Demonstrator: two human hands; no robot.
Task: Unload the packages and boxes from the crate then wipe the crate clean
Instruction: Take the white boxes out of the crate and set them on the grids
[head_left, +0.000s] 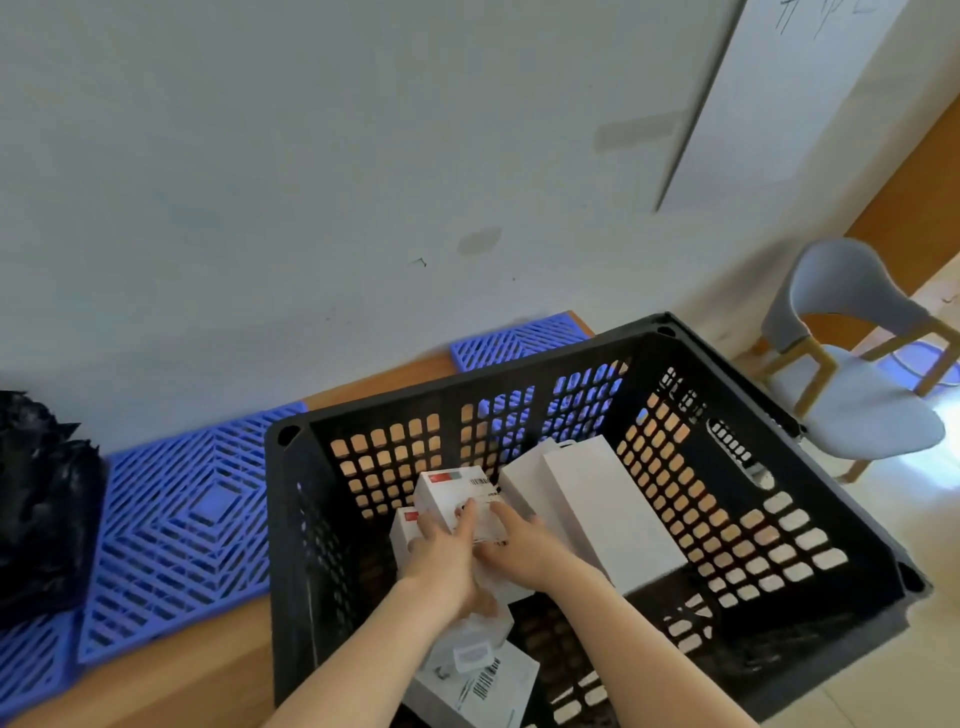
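Crate (415, 392) sat at the worktop's (208, 670) right end and was still loaded. Both hands were down inside it. Left hand (441, 551) and right hand (524, 551) gripped the same small box (452, 493), the one with the red label, fingers curled over its near face. Thumbs hidden. That box lay on top of a second box (402, 535) near the crate's middle. Long boxes (618, 519) leaned just beside it on the right. A package (483, 686) with a barcode lay against the near wall, under the forearms.

Step in hand, by the look of it: lift out the small box. Best done straight up, clear of the rim before going sideways, so it doesn't drag the box beneath or tip the long ones. One hand would probably do; the other could steady the stack. Bare worktop by the mats (176, 519) on the left looks like the obvious drop zone. Wiping has to wait: too much left inside.
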